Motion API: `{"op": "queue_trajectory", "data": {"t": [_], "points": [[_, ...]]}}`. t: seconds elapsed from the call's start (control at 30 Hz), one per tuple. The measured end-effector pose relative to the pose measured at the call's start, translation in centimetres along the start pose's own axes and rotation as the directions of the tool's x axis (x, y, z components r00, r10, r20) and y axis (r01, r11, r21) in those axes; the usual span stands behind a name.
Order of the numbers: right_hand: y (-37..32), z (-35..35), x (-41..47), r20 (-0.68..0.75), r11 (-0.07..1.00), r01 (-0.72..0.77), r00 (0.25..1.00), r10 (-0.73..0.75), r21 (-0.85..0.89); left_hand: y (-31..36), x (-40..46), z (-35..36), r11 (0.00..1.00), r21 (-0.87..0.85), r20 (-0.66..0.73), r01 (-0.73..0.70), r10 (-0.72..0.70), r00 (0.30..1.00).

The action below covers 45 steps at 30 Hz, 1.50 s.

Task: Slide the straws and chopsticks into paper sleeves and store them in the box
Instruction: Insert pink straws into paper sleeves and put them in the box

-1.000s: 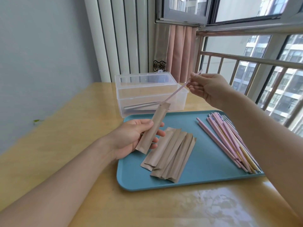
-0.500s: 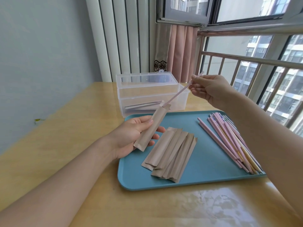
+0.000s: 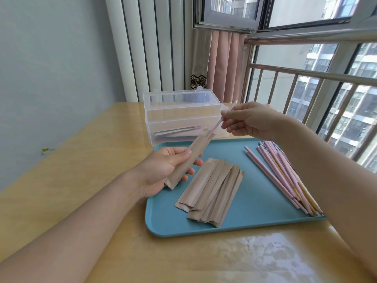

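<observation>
My left hand [image 3: 163, 170] grips the sleeve [image 3: 189, 158], mouth up-right; my right hand [image 3: 251, 121] pinches the straw [image 3: 219, 123], coaxial, lower end inside.

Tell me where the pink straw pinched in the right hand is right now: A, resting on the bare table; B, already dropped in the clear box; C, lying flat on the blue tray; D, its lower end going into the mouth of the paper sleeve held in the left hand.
D: the right hand pinches the pink straw, whose lower end enters the open top of the paper sleeve gripped by the left hand.
</observation>
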State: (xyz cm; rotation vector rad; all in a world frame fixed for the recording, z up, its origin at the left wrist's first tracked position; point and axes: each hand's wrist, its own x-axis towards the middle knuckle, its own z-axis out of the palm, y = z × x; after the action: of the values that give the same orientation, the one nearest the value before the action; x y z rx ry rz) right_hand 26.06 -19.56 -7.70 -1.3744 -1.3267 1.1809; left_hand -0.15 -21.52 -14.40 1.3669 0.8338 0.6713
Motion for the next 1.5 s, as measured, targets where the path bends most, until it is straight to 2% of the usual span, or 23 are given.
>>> {"op": "queue_trajectory", "data": {"t": [0.07,0.13,0.23,0.3,0.47,0.9,1.03,1.1,1.13,1.17,1.2,1.23,1.27,1.3,1.37,1.4,1.5], "points": [[0.2,0.5,-0.1,0.044,0.998,-0.024,0.999,0.027,-0.053,0.0,0.1,0.1,1.0,0.027,-0.022,-0.005,0.006,1.0],[0.3,0.8,0.0,0.052,1.0,0.004,0.999,-0.005,0.004,-0.1,0.1,0.1,0.999,0.048,-0.04,-0.014,0.016,0.999],[0.2,0.9,0.5,-0.106,0.975,0.147,0.986,-0.13,0.167,-0.1,0.0,0.1,0.999,0.047,-0.042,-0.017,0.019,0.999],[0.1,0.6,0.8,-0.197,0.969,0.211,0.963,-0.183,0.129,0.0,0.1,0.2,0.999,0.044,-0.044,-0.018,0.02,0.999],[0.7,1.2,0.9,-0.089,0.987,0.152,0.984,-0.157,-0.059,-0.1,0.2,0.1,1.0,0.019,-0.058,-0.01,0.011,0.998],[0.4,3.0,0.7,0.122,0.959,0.139,0.986,-0.112,-0.245,-0.1,0.4,-0.1,1.0,-0.02,-0.068,-0.001,0.0,0.998],[0.3,3.2,0.6,0.137,0.954,0.129,0.986,-0.094,-0.272,-0.2,0.4,0.0,1.0,-0.026,-0.07,0.0,-0.001,0.998],[0.1,2.9,0.6,0.093,0.957,0.099,0.993,-0.076,-0.272,-0.2,0.3,0.0,1.0,-0.031,-0.073,-0.002,0.0,0.997],[0.0,2.7,0.5,0.027,0.941,0.077,0.997,-0.072,-0.329,-0.2,0.4,0.0,0.999,-0.036,-0.079,-0.005,0.002,0.997],[0.0,2.2,0.4,-0.059,0.887,0.045,0.995,-0.082,-0.459,-0.2,0.4,0.0,0.999,-0.044,-0.09,-0.012,0.008,0.996],[0.0,1.5,0.4,-0.137,0.769,-0.014,0.986,-0.097,-0.639,-0.2,0.4,0.0,0.998,-0.056,-0.104,-0.022,0.016,0.994],[0.2,0.6,0.3,-0.198,0.6,-0.102,0.975,-0.096,-0.793,-0.2,0.4,0.1,0.997,-0.072,-0.122,-0.034,0.025,0.992],[0.4,-0.2,0.1,-0.236,0.439,-0.193,0.971,-0.045,-0.878,-0.2,0.4,0.1,0.995,-0.09,-0.14,-0.048,0.035,0.99],[0.7,-0.9,0.1,-0.268,0.341,-0.274,0.961,0.064,-0.899,-0.2,0.4,0.0,0.993,-0.105,-0.156,-0.06,0.043,0.987],[1.4,-1.8,0.2,-0.301,0.32,-0.394,0.904,0.303,-0.862,-0.2,0.5,0.1,0.989,-0.127,-0.169,-0.072,0.05,0.984],[1.6,-2.1,0.4,-0.303,0.337,-0.428,0.881,0.364,-0.839,-0.2,0.5,0.1,0.988,-0.133,-0.169,-0.073,0.05,0.984],[1.9,-2.2,0.7,-0.249,0.415,-0.425,0.875,0.414,-0.805,0.0,0.2,0.1,0.99,-0.123,-0.159,-0.063,0.043,0.986]]}}
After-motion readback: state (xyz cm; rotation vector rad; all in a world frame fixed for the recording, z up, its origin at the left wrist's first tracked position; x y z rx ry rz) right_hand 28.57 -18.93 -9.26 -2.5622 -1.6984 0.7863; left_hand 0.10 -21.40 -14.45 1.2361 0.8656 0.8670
